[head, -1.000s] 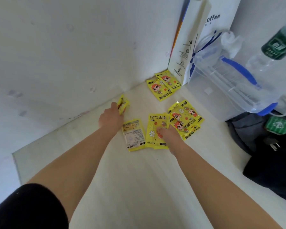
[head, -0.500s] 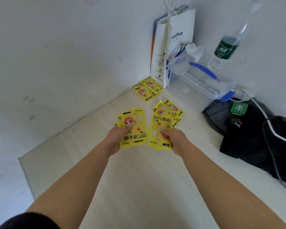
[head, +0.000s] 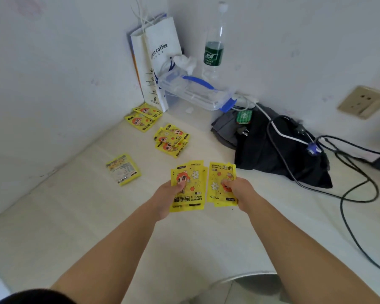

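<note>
My left hand point(head: 166, 199) holds a small stack of yellow hand warmer packets point(head: 192, 181) above the white table, thumb pressed on the cartoon print. My right hand point(head: 242, 190) holds a second stack of the same packets point(head: 218, 177), printed upside down to me. One packet point(head: 123, 168) lies back side up on the table to the left. A loose pile of packets point(head: 171, 139) lies further back, and another pair point(head: 144, 117) sits in the corner by the wall.
A white coffee paper bag point(head: 157, 60) leans in the corner beside a clear plastic box with blue clips point(head: 195, 93) and a water bottle point(head: 214, 51). A black bag point(head: 279, 150) with cables point(head: 360, 172) lies at right. A wall socket point(head: 362, 102) is far right.
Both hands lifted their packets off the table and drew them back toward me. One packet stayed back side up on the table at left. The view widened to the right.
</note>
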